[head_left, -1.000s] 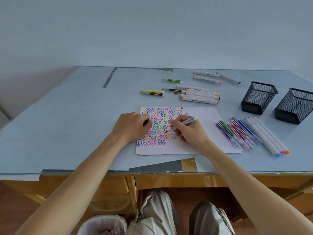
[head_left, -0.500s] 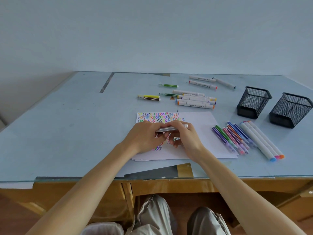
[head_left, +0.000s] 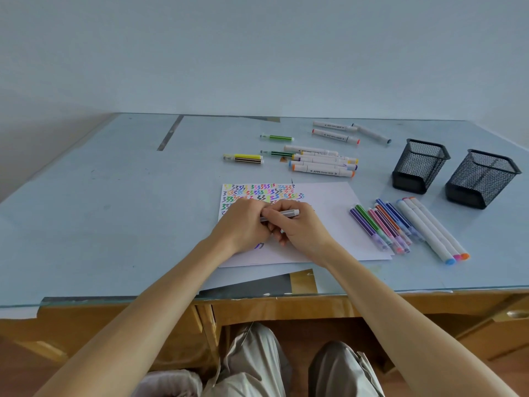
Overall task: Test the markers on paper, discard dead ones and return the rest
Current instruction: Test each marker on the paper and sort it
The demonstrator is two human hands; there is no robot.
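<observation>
A grey marker (head_left: 282, 214) lies level between my two hands, just above the white paper (head_left: 332, 213). My left hand (head_left: 243, 224) grips its left end, which is hidden in my fingers. My right hand (head_left: 297, 227) is wrapped around its barrel. The paper's upper left part is filled with coloured zigzag strokes (head_left: 257, 191). A row of thin coloured markers (head_left: 383, 224) and three thick white ones (head_left: 432, 229) lie to the right of the paper. More white markers (head_left: 322, 163) and striped ones (head_left: 243, 159) lie behind it.
Two black mesh cups (head_left: 419, 166) (head_left: 482, 179) stand at the right, both looking empty. Three more white markers (head_left: 336, 133) lie at the back. The table's front edge (head_left: 114, 300) is close below the paper. A white-lined bin (head_left: 169, 383) sits under the desk beside my knees.
My right hand stopped drawing and lifted the marker off the paper, turning it level. My left hand came off the paper and closed on the marker's tip end.
</observation>
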